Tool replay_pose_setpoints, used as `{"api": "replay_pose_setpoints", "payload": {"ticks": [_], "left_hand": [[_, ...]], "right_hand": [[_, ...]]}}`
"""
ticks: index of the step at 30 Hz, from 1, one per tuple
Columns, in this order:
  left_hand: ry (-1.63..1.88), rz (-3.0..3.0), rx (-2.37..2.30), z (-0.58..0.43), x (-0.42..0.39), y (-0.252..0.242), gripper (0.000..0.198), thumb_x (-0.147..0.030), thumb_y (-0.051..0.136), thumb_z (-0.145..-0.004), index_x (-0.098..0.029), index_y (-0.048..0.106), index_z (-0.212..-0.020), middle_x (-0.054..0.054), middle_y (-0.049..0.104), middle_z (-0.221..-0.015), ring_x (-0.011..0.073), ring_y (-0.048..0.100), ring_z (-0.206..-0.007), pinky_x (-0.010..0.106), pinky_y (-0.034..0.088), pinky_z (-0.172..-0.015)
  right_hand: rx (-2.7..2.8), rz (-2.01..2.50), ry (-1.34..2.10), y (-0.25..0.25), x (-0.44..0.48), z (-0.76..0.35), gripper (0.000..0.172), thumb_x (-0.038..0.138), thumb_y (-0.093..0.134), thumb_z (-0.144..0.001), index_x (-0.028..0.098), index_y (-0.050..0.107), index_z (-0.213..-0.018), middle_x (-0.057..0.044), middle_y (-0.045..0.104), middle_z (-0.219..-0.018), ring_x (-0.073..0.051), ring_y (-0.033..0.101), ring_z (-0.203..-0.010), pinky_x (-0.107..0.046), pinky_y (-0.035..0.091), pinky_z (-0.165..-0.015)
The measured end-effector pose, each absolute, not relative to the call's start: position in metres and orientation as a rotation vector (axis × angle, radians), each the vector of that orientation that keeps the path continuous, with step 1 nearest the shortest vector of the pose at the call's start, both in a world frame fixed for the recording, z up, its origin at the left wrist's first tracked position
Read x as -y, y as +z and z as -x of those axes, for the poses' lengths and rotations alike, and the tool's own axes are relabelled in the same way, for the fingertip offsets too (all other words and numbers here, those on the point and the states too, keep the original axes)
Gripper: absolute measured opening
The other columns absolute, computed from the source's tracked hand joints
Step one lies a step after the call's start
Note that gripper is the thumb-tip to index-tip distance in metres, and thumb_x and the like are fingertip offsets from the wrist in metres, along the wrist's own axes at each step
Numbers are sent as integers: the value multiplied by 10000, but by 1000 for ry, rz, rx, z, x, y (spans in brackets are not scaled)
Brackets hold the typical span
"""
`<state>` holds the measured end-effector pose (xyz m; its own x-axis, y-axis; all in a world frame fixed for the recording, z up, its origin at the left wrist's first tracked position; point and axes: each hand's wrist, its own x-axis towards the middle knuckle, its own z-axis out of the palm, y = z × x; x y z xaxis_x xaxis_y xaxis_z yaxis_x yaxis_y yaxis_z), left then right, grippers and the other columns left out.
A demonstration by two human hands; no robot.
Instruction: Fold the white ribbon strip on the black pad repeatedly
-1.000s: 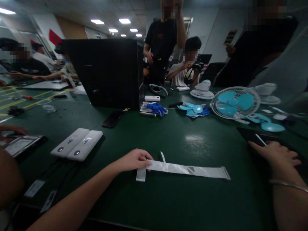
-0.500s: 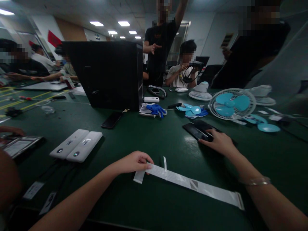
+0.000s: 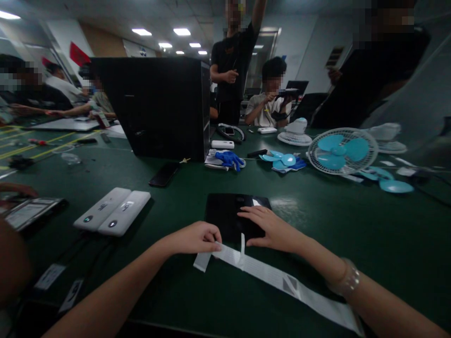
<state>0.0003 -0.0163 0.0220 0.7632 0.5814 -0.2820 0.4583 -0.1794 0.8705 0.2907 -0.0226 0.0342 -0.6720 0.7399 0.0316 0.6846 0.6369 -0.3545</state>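
Note:
My left hand pinches the left end of a long white ribbon cable, which runs down to the right across the green table. A short strip stands up from the cable, and a folded tail hangs below my fingers. My right hand lies with spread fingers on a flat black glossy panel just behind the cable. Part of the panel is hidden under that hand. The cable's right end passes beside my right forearm.
Two white power banks lie at left, near a phone. Behind stand a large black case, blue gloves and a fan. Another person's hand is at the left edge. More people are behind the table.
My right hand has moved left, and the black panel has come with it to just behind the cable. My left hand has hardly moved and keeps its pinch.

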Motion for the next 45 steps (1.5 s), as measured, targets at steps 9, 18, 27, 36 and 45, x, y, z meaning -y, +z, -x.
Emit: {"api": "replay_pose_setpoints", "payload": {"ticks": [9, 18, 27, 36, 45], "left_hand": [[466, -1582, -870, -3, 11, 20, 237, -362, 619, -848, -156, 602, -965, 55, 715, -923, 188, 677, -878, 307, 509, -755], [517, -1752, -1137, -8, 13, 20, 301, -387, 508, -912, -178, 591, -1113, 52, 700, -965, 180, 651, -848, 284, 489, -704], [381, -2118, -1287, -8, 16, 29, 316, -379, 464, -918, -207, 606, -1142, 42, 647, -963, 172, 587, -792, 285, 432, -657], [258, -2249, -1382, -10, 20, 27, 312, -417, 439, -926, -239, 608, -1119, 25, 614, -881, 165, 561, -735, 270, 388, -613], [226, -2347, -1430, -13, 22, 32, 284, -396, 461, -907, -242, 615, -1089, 14, 603, -867, 147, 546, -705, 249, 373, -582]], "right_hand": [[2541, 1309, 859, 74, 32, -315, 565, 534, 482, -903, 294, 433, -1413, -66, 458, -1408, -253, 480, -1213, -444, 435, -973], [2792, 1144, 233, 51, 46, -287, 465, 270, 382, -959, 341, 425, -1417, -70, 550, -1178, -186, 567, -920, -346, 487, -747], [2801, 1141, 132, 44, 41, -288, 430, 297, 415, -951, 318, 481, -1376, -78, 529, -1166, -188, 553, -919, -348, 484, -755], [2804, 1109, 72, 45, 44, -282, 403, 287, 442, -939, 287, 545, -1329, -96, 540, -1186, -222, 541, -1012, -408, 473, -837], [2806, 968, 135, 48, 46, -278, 413, 274, 488, -914, 230, 551, -1319, -80, 550, -1285, -224, 478, -1184, -444, 377, -1010]]}}
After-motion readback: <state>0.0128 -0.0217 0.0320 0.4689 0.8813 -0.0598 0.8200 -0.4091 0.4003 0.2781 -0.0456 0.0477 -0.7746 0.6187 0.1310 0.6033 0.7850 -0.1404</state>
